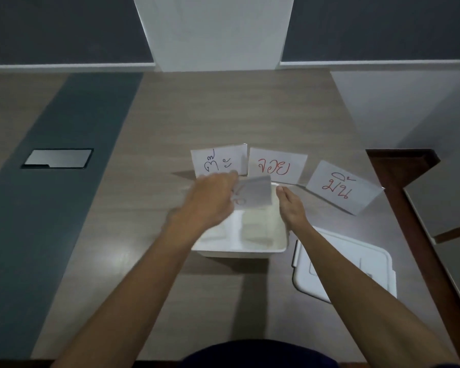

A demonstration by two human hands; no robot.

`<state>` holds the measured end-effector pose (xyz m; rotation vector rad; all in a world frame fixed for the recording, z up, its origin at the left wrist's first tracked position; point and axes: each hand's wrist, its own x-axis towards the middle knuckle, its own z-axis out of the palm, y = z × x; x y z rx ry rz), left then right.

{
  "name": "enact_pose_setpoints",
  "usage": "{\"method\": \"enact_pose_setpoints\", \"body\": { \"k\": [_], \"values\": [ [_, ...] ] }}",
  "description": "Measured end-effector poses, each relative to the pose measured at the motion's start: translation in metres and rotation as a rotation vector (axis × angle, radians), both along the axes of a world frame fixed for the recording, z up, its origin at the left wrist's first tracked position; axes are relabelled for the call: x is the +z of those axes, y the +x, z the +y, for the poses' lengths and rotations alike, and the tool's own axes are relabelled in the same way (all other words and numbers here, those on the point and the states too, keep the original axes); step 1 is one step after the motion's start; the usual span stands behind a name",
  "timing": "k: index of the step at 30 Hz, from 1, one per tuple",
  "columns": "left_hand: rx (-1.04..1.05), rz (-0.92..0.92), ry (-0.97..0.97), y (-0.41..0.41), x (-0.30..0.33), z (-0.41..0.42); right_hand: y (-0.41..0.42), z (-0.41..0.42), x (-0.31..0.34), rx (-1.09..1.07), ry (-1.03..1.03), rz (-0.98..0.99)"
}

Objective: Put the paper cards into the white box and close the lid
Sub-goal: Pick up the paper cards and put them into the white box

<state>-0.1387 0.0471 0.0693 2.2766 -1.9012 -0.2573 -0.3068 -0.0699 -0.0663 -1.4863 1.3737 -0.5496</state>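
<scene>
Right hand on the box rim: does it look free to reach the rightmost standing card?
Probably yes. The right hand is empty at the white box rim, and bare table lies between it and the rightmost card.

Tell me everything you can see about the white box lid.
The white box lid lies flat on the wooden table, off the open white box and just to its right. It looks like smooth plastic, rectangular with rounded corners, a raised rim and a latch tab on its left edge. The right forearm crosses over part of it.
</scene>
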Motion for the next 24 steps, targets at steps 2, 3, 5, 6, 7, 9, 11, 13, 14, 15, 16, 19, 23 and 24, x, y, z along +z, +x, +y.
{"method": "enact_pose_setpoints", "body": {
  "k": [2, 3, 5, 6, 7, 9, 11, 13, 14, 15, 16, 19, 23, 24],
  "values": [
    [-0.081, -0.038, 0.119, -0.012, -0.026, 0.003, 0.001, 0.001, 0.002, 0.01, -0.012, -0.005],
    [-0.116, -0.051, 0.181, -0.015, -0.04, 0.006, 0.0, 0.002, 0.002, 0.015, -0.019, -0.01],
    [-0.133, 0.008, 0.325, -0.019, -0.064, 0.016, -0.002, 0.003, 0.002, 0.024, -0.031, -0.021],
    [-0.114, 0.087, 0.418, -0.02, -0.074, 0.022, -0.002, 0.003, 0.002, 0.024, -0.036, -0.022],
    [-0.085, 0.183, 0.51, -0.021, -0.083, 0.027, -0.003, 0.003, 0.001, 0.026, -0.04, -0.022],
    [-0.049, 0.326, 0.62, -0.023, -0.092, 0.035, -0.003, 0.002, 0.0, 0.031, -0.047, -0.015],
    [-0.027, 0.405, 0.658, -0.024, -0.092, 0.035, -0.003, 0.001, -0.001, 0.034, -0.052, -0.006],
    [-0.021, 0.448, 0.665, -0.019, -0.09, 0.027, -0.003, -0.001, -0.003, 0.034, -0.055, 0.007],
    [-0.025, 0.447, 0.63, -0.014, -0.089, 0.021, -0.004, -0.002, -0.003, 0.036, -0.059, 0.016],
    [-0.032, 0.437, 0.559, -0.008, -0.088, 0.012, -0.004, -0.003, -0.004, 0.038, -0.063, 0.024],
    [-0.027, 0.432, 0.454, 0.0, -0.086, 0.003, -0.004, -0.005, -0.004, 0.038, -0.067, 0.029],
    [0.042, 0.441, 0.064, 0.029, -0.078, -0.036, -0.006, -0.01, -0.005, 0.029, -0.071, 0.014],
    [0.075, 0.264, -0.143, 0.076, -0.078, -0.106, -0.006, -0.014, -0.008, 0.029, -0.079, 0.017],
    [0.076, 0.185, -0.099, 0.087, -0.08, -0.123, -0.006, -0.014, -0.009, 0.03, -0.079, 0.02]
  ]
}}
